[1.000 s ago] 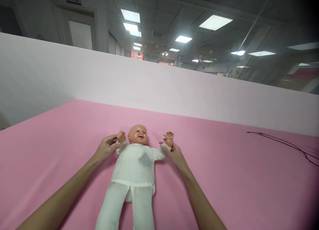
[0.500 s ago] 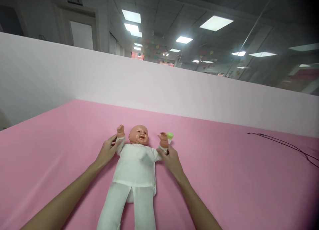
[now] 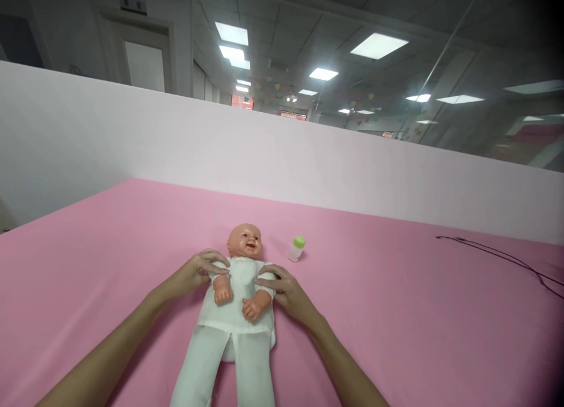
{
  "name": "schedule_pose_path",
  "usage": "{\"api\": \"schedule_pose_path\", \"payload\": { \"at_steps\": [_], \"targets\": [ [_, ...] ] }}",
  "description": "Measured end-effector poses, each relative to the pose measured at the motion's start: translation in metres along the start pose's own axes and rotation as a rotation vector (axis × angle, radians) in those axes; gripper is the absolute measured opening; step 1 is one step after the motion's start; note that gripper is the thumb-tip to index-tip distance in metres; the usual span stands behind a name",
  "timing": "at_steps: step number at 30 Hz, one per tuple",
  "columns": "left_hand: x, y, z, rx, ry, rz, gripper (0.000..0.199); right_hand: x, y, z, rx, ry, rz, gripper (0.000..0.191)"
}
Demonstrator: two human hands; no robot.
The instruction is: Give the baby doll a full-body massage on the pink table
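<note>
A bald baby doll (image 3: 238, 301) in a white top and white trousers lies on its back, head away from me. Its two arms are bent down over its torso. My left hand (image 3: 200, 270) is on the doll's upper arm and shoulder at the left, fingers curved over the white sleeve. At the right, my right hand (image 3: 282, 286) rests on the other sleeve, its fingers apart over the cloth and the thumb hidden. A small bottle (image 3: 297, 249) with a green cap stands to the right of the doll's head.
The doll lies on a pink surface (image 3: 374, 289). Behind it runs a low white wall (image 3: 282, 154) with glass above. A thin black cable (image 3: 506, 254) lies at the far right.
The doll's arms have gone from raised beside its head to down over its torso. Both my hands moved inward to its upper arms. The bottle, partly hidden before, now shows fully.
</note>
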State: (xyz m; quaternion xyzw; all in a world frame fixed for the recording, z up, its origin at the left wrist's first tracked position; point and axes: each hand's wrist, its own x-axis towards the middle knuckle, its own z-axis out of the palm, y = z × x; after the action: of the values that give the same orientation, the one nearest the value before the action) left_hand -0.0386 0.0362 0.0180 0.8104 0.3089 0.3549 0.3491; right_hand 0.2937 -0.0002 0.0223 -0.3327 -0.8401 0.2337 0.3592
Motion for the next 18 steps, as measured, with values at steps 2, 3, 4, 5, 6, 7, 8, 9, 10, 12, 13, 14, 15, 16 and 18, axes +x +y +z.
{"api": "schedule_pose_path", "payload": {
  "at_steps": [2, 3, 4, 5, 6, 7, 8, 9, 10, 12, 13, 14, 15, 16, 18],
  "targets": [
    [0.001, -0.002, 0.003, 0.006, 0.087, -0.018, 0.028, 0.001, 0.004, 0.006, 0.021, 0.112, 0.047, 0.044],
    [0.002, -0.004, 0.005, -0.007, 0.16, -0.046, 0.031, 0.002, 0.006, 0.008, 0.059, 0.203, 0.106, 0.038],
    [0.002, -0.006, 0.007, -0.025, 0.247, -0.087, 0.033, 0.004, 0.008, 0.009, 0.113, 0.305, 0.187, 0.03],
    [0.003, -0.009, 0.009, -0.046, 0.343, -0.137, 0.035, 0.005, 0.009, 0.01, 0.176, 0.404, 0.285, 0.022],
    [0.004, -0.012, 0.011, -0.073, 0.439, -0.193, 0.037, 0.005, 0.01, 0.01, 0.244, 0.49, 0.385, 0.022],
    [0.004, -0.015, 0.013, -0.116, 0.527, -0.254, 0.041, 0.006, 0.01, 0.009, 0.313, 0.558, 0.476, 0.029],
    [0.005, -0.017, 0.014, -0.176, 0.597, -0.317, 0.048, 0.006, 0.011, 0.008, 0.375, 0.603, 0.543, 0.038],
    [0.005, -0.02, 0.014, -0.249, 0.644, -0.377, 0.056, 0.007, 0.011, 0.007, 0.428, 0.627, 0.58, 0.044],
    [0.005, -0.021, 0.013, -0.327, 0.663, -0.424, 0.063, 0.007, 0.011, 0.006, 0.469, 0.637, 0.589, 0.047],
    [0.005, -0.022, 0.01, -0.443, 0.635, -0.447, 0.068, 0.008, 0.011, 0.003, 0.521, 0.632, 0.555, 0.048],
    [0.005, -0.02, 0.007, -0.459, 0.608, -0.414, 0.067, 0.009, 0.012, 0.001, 0.53, 0.617, 0.529, 0.049],
    [0.005, -0.017, 0.004, -0.452, 0.574, -0.361, 0.064, 0.009, 0.012, 0.0, 0.525, 0.594, 0.497, 0.047],
    [0.005, -0.014, 0.001, -0.426, 0.521, -0.298, 0.058, 0.01, 0.013, -0.001, 0.51, 0.555, 0.456, 0.043],
    [0.004, -0.011, -0.002, -0.389, 0.447, -0.232, 0.051, 0.01, 0.013, -0.001, 0.488, 0.501, 0.405, 0.037],
    [0.002, -0.005, -0.006, -0.298, 0.245, -0.124, 0.036, 0.008, 0.014, 0.0, 0.433, 0.331, 0.279, 0.022]
  ]
}}
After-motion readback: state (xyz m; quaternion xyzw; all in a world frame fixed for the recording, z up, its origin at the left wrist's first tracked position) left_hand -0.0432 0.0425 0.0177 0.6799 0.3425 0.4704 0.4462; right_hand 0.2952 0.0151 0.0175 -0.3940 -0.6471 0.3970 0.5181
